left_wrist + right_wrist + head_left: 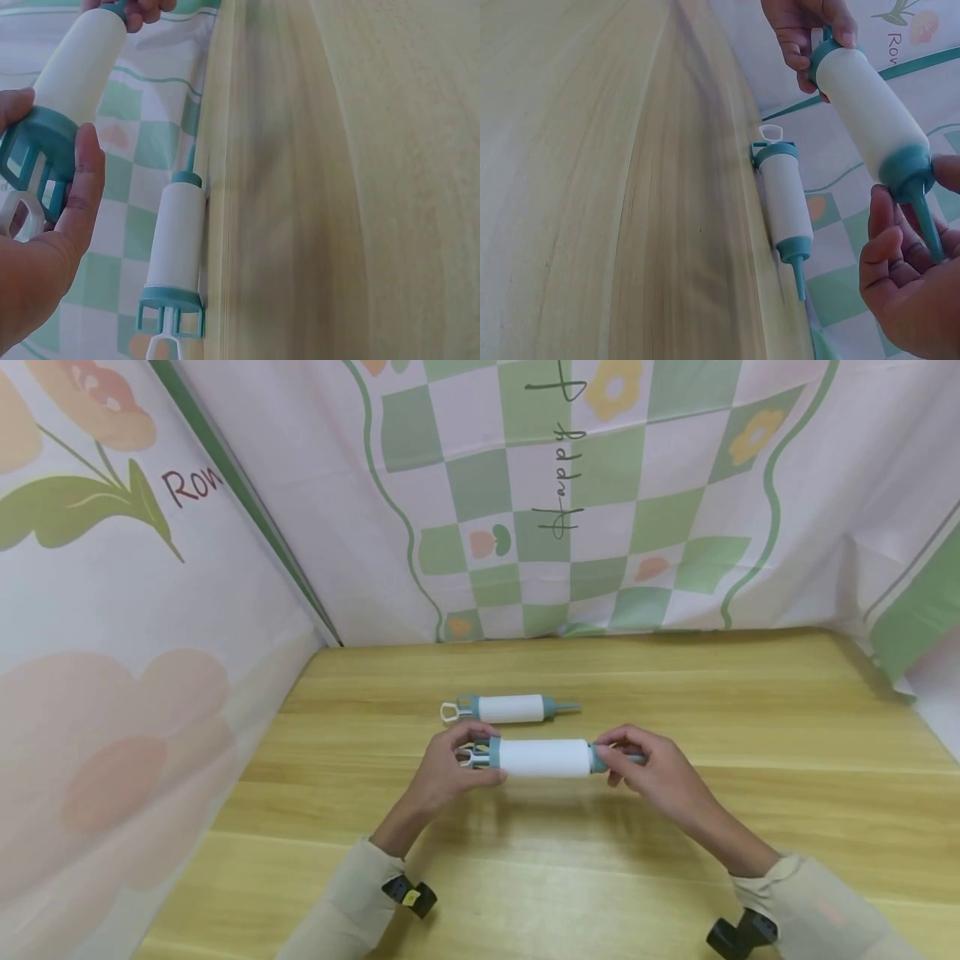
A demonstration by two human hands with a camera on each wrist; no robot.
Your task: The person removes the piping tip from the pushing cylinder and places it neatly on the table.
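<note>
Place: curtained-off nook around a table — home, workshop or office, cannot tell
Table (570, 877): pale wood-grain top
Back curtain (540, 485): green-and-white checks, "Happy" lettering, hanging along the far edge
Left curtain (187, 602): big peach flowers

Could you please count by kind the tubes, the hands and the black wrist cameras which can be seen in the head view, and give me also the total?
Tubes: 2 (held tube, lying tube)
Hands: 2 (left hand, right hand)
Black wrist cameras: 2 (left camera, right camera)
Total: 6
</note>
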